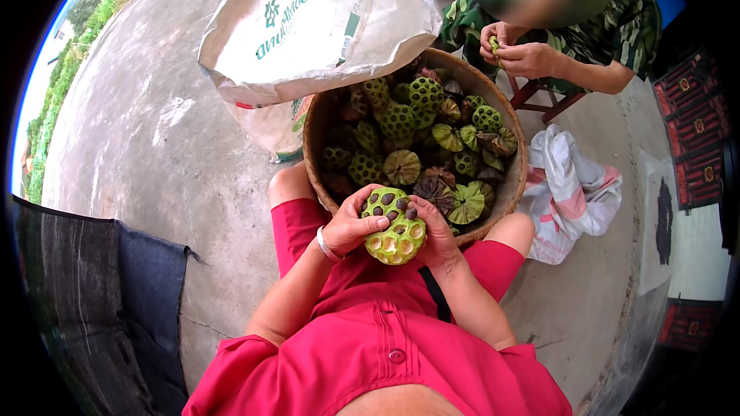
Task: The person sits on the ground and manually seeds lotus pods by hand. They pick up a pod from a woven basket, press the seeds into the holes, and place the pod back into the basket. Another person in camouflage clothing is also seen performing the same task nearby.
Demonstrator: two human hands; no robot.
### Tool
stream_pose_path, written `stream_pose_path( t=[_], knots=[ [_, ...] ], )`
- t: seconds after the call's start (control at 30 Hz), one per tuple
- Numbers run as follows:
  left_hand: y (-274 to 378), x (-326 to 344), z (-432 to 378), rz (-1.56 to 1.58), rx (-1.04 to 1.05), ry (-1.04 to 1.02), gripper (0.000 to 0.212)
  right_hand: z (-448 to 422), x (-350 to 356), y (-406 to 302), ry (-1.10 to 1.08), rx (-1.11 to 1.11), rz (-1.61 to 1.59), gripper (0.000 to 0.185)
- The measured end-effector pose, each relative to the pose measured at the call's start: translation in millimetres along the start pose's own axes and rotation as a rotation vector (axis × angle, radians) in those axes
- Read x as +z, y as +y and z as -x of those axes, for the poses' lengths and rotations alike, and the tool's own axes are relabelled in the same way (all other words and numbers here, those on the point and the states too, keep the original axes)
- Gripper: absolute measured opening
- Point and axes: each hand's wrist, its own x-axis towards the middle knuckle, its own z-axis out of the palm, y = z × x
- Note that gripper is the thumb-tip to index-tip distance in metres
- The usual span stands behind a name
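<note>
Between my two hands, above my lap, is a green lotus seed pod [393,242]. Dark seeds sit in the holes of its upper part, while several holes in the lower part are bare and pale. My left hand [350,225], with a silver bangle at the wrist, grips the pod's left side, its thumb lying on the face. The pod's right side is held by my right hand [435,234], whose fingertips are beside a dark seed [411,214] at the edge. Just beyond my hands stands a round woven basket [520,185] full of green and brown lotus pods [399,121].
A large white woven sack [324,17] stands gaping left of the basket, partly over its rim. Across from me, a person in camouflage clothing holds a small green piece [494,46] in both hands [526,60]. A crumpled white-and-pink sack [569,190] lies right on the concrete floor [225,231].
</note>
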Motion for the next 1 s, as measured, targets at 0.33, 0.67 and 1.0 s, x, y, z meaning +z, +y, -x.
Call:
stream_pose_path(
  t=[0.33, 0.67, 1.0],
  knots=[
    [-12, -15, -8, -0.656, 0.122, 0.186, 0.042, -6, 8, -18, 0.094, -0.717, 1.699, 0.035],
    [-21, -12, -5, -0.206, -0.008, 0.191, 0.041, -22, -35, -12, 0.188, -0.577, 0.875, 0.024],
    [-33, -10, -16, -0.607, 0.184, 0.445, 0.033, -4, -14, -4, 0.126, -0.349, 1.160, 0.021]
  ],
)
